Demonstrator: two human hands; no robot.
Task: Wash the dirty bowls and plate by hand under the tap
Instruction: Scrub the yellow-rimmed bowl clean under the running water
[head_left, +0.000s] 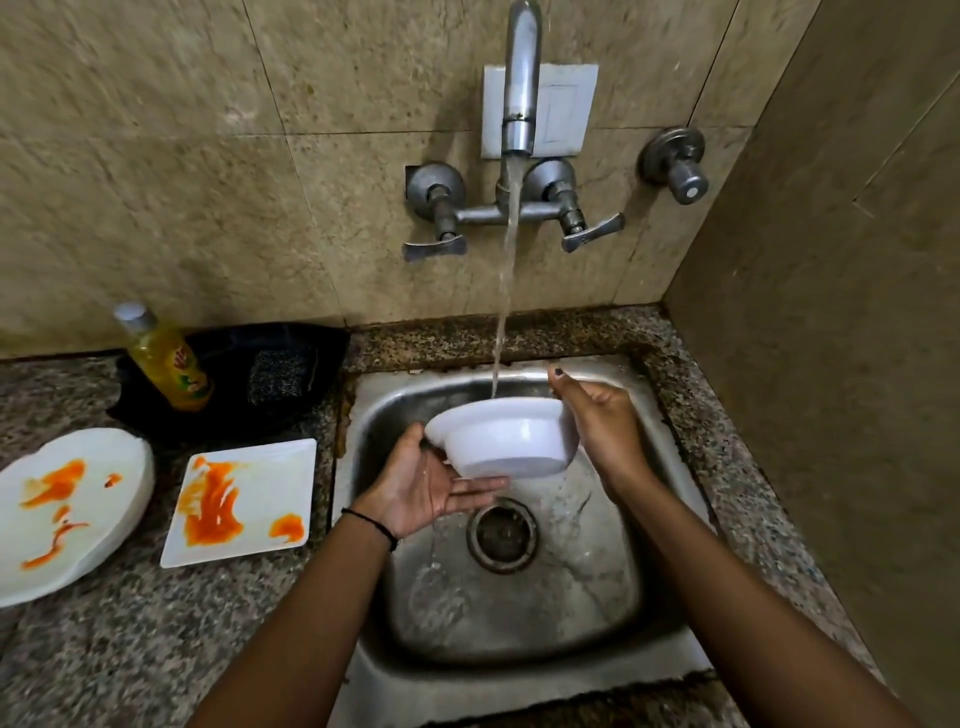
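A white bowl (506, 439) is held tilted over the steel sink (670, 519), and the tap's (521, 78) running stream falls into it at its far rim. My left hand (426, 480) lies flat under the bowl's left side, fingers straight, thumb at the rim. My right hand (597, 421) grips the bowl's right rim, with the thumb raised behind it. On the counter to the left lie a square white plate (241, 501) and a round white dish (67, 512), both smeared with orange sauce.
A yellow dish-soap bottle (166, 358) stands on a dark cloth (270, 374) at the back of the granite counter (156, 639). Two lever handles (436, 247) (592, 234) flank the spout. A tiled side wall (831, 364) closes in on the right. The drain (503, 535) sits mid-sink.
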